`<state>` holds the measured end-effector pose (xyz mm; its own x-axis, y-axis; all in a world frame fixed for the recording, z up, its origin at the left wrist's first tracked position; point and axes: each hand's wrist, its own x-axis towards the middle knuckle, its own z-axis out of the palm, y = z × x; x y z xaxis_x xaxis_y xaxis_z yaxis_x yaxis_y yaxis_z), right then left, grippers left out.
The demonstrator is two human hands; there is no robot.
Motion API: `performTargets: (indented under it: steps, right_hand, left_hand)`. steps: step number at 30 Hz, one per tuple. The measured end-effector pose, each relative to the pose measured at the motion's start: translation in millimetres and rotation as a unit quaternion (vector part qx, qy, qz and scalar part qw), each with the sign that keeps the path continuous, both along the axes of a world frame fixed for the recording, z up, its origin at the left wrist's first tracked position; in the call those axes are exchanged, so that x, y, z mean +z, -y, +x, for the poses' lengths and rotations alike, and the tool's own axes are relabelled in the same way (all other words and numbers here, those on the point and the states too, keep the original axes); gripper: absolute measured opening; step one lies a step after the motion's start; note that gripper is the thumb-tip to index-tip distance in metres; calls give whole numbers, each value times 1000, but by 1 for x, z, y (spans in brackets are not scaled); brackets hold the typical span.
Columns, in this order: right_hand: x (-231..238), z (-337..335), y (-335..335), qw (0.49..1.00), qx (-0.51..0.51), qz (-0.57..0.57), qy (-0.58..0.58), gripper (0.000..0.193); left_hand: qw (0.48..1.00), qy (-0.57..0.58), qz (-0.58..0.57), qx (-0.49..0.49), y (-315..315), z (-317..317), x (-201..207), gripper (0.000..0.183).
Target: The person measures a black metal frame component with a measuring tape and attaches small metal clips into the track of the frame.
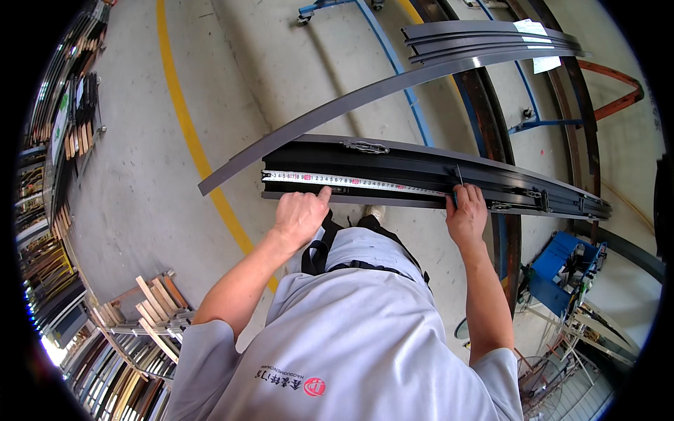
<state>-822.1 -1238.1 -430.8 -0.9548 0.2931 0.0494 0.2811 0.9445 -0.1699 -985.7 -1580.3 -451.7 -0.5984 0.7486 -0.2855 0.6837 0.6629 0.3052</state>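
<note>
My left hand (300, 215) is at mid-frame, its forearm rising from the lower left, knuckles up and fingers curled; the index fingertip meets the near rim just below the tape strip (379, 184). I can't tell whether the tucked fingers grip anything. The strip lies lengthwise inside the dark channel profile (421, 167), which runs from the centre toward the right edge. Right of centre, my right hand (469, 210) pinches a slim dark tool (453, 201) over the strip, wrist nearly straight below it.

Far left I get loaded racks (56, 119), then grey concrete floor (119, 140) with a yellow line (184, 116). Dark beams (500, 133) pass beneath the profile at right; a blue cart (562, 270) stands lower right.

The profile's left end overhangs the floor. A long grey bar (351, 100) crosses just beyond that end, the gap between them widening rightward. At upper right the bar runs alongside stacked grey profiles (477, 43).
</note>
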Motion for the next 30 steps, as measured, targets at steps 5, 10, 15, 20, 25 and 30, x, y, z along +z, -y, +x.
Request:
performTargets:
  steps: [5,10,15,20,25,30]
  right_hand:
    - [0,-1,0,1000,0,3,-3,26]
    - [3,-2,1,1000,1,-6,-3,25]
    - [2,-2,0,1000,6,1,-12,25]
    - [1,-2,0,1000,8,0,-15,26]
    - [1,-2,-1,1000,9,-3,-18,26]
    - [3,-2,-1,1000,9,-5,-22,26]
  left_hand:
    - [1000,1,2,2,-1,-1,0,28]
    - [1000,-10,-9,-6,1,0,-9,30]
    - [1000,-8,-18,-3,0,0,-12,32]
    - [1000,-5,-16,-10,1,-1,-12,33]
    - [1000,-10,-14,-10,0,0,-12,31]
    - [1000,-15,-5,-9,1,0,-11,28]
